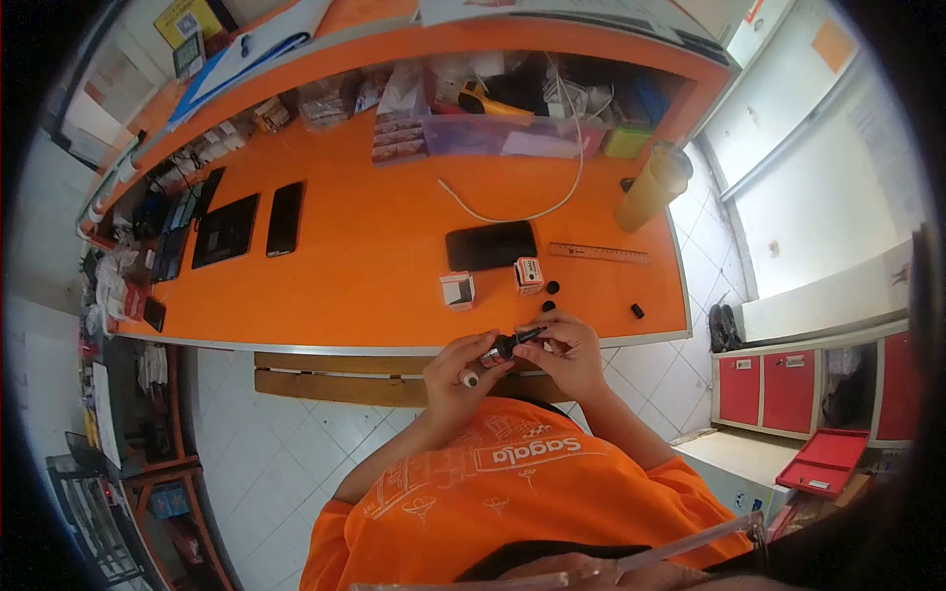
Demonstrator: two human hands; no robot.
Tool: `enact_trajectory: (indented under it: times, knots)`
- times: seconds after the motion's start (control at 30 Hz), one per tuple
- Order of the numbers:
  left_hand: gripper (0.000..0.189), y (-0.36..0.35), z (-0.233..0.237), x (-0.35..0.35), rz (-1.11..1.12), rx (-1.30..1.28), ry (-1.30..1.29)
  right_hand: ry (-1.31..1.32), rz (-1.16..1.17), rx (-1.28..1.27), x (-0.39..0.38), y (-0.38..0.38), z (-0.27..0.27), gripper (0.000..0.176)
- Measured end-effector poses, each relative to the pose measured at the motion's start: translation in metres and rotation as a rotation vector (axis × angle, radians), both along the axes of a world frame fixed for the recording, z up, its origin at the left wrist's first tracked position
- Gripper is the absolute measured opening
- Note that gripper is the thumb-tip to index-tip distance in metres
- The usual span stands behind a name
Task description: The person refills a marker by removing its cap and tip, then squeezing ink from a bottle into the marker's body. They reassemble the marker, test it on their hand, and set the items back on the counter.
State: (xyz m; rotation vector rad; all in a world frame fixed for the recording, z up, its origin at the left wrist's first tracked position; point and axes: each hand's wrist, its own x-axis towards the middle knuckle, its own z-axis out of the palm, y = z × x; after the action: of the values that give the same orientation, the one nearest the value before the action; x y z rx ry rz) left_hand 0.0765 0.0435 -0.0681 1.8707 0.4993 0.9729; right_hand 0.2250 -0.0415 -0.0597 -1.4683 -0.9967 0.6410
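Observation:
Just over the front edge of the orange table (pixel 355 236), my left hand (pixel 456 372) is closed around a small dark bottle (pixel 496 351) with a pointed black tip. A light marker-like tube (pixel 468 377) also shows at the fingers of this hand. My right hand (pixel 574 357) pinches at the black tip from the other side. Beyond the hands stand an open small white box (pixel 457 291) and a red-and-white box (pixel 528 276). Small black caps (pixel 552 288) lie beside the boxes, and a black phone (pixel 490 245) lies behind them.
A clear ruler (pixel 599 253), a black cap-like piece (pixel 638 311) and a yellowish bottle (pixel 653 187) are on the right. A white cable (pixel 512 219) curves behind the phone. Dark tablets (pixel 227 230) lie left. A purple bin (pixel 473 136) stands under the shelf; a wooden bench (pixel 325 378) is below the edge.

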Motion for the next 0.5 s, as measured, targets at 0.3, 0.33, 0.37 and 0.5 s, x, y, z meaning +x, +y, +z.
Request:
enact_trajectory:
  times: [0.3, 0.33, 0.37, 0.5]
  knots:
    - [0.037, 0.0029, -0.0017, 0.0003, 0.025, -0.023, 0.0, -0.024, -0.027, -0.023, 0.0001, 0.002, 0.0021, 0.016]
    - [0.037, 0.0039, -0.0018, 0.0005, 0.029, 0.008, 0.013, -0.028, 0.001, -0.007, 0.0012, 0.0019, -0.0007, 0.015]
    - [0.037, 0.0043, -0.0022, 0.0004, 0.034, 0.039, 0.027, -0.03, 0.03, 0.009, 0.0016, 0.002, -0.0026, 0.014]
    - [0.037, 0.0049, -0.0051, 0.001, 0.037, 0.017, -0.016, 0.007, 0.035, 0.032, 0.0022, 0.0041, -0.0001, 0.013]
